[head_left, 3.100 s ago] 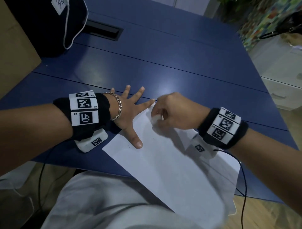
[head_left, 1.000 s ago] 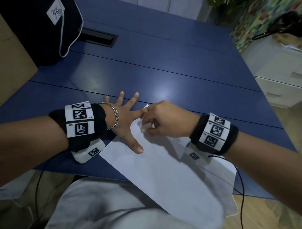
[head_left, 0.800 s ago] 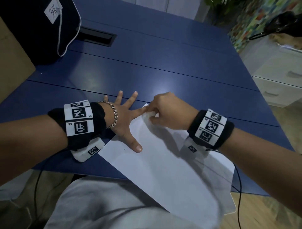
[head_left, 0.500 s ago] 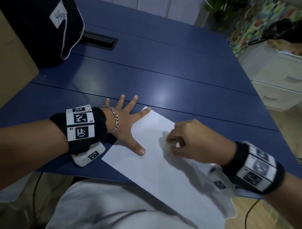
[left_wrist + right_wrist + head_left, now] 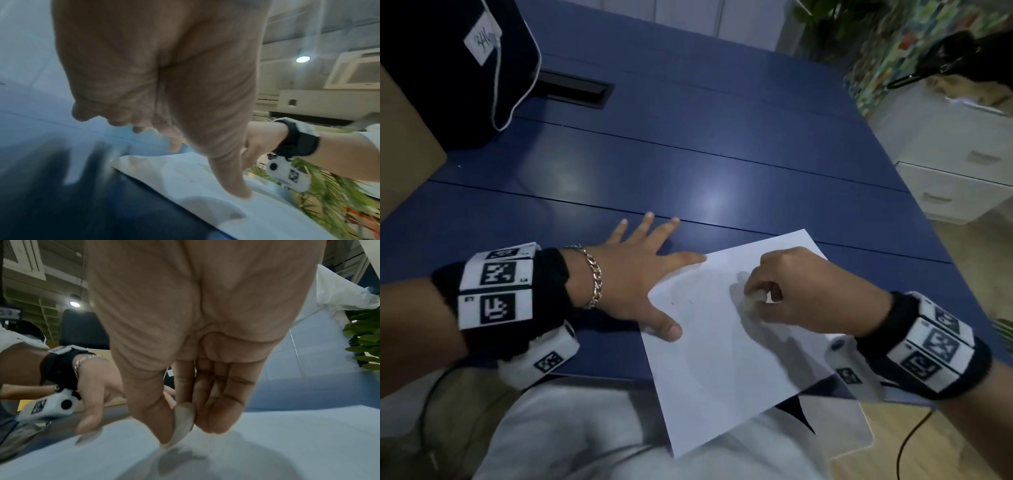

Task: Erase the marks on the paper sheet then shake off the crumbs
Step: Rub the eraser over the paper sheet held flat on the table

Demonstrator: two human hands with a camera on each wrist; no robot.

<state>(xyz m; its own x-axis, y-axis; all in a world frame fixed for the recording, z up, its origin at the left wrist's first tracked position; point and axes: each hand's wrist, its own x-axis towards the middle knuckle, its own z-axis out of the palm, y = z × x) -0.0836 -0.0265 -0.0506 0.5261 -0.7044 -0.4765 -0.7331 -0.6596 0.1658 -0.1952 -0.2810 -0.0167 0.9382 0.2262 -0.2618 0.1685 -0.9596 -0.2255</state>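
Note:
A white paper sheet point(image 5: 726, 356) lies at the near edge of the blue table point(image 5: 688, 144), its lower part hanging over the edge. Two faint pencil marks point(image 5: 681, 302) show near its left side. My left hand point(image 5: 640, 274) lies flat with fingers spread, forefinger and thumb pressing the sheet's left corner point(image 5: 240, 191). My right hand point(image 5: 791, 291) pinches a small pale eraser point(image 5: 753, 301) between thumb and fingers, its tip down on the paper point(image 5: 180, 423), to the right of the marks.
A black bag point(image 5: 448, 68) with a white cord stands at the far left beside a cardboard box point(image 5: 400, 154). A black cable slot point(image 5: 575, 90) is set in the table. White drawers point(image 5: 955, 178) stand to the right. My lap is under the sheet's overhang.
My right hand with the eraser left the sheet's far left corner and moved right and nearer, then slightly back. The sheet has turned. My left hand stays pressed on it.

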